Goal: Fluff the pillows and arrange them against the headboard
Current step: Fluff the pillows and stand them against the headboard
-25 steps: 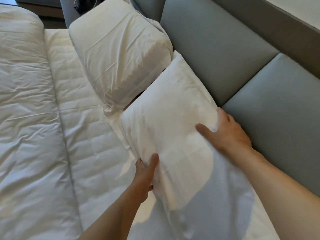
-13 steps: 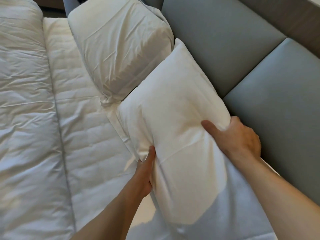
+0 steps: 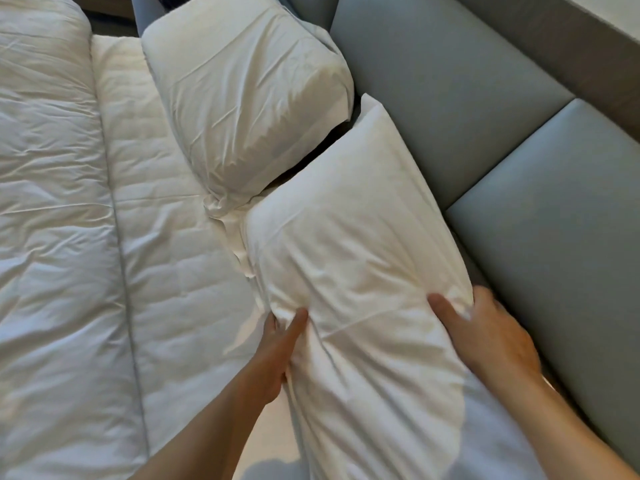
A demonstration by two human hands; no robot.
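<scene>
A white near pillow (image 3: pixel 356 244) lies lengthwise along the grey padded headboard (image 3: pixel 450 98). My left hand (image 3: pixel 277 351) grips its left edge, thumb pressed into the cloth. My right hand (image 3: pixel 491 337) holds its right edge next to the headboard, fingers dug in. The cloth puckers between both hands. A second white pillow (image 3: pixel 249 98) leans against the headboard farther away, its lower corner close to the near pillow.
A quilted white mattress pad (image 3: pixel 166 254) lies left of the pillows. A folded-back white duvet (image 3: pixel 52 237) covers the far left. A lower headboard panel (image 3: pixel 561 237) runs along the right.
Both hands have squeezed inward on the near pillow, bunching the cloth more. The pillow has slid slightly along the headboard toward me, opening a dark gap to the far pillow.
</scene>
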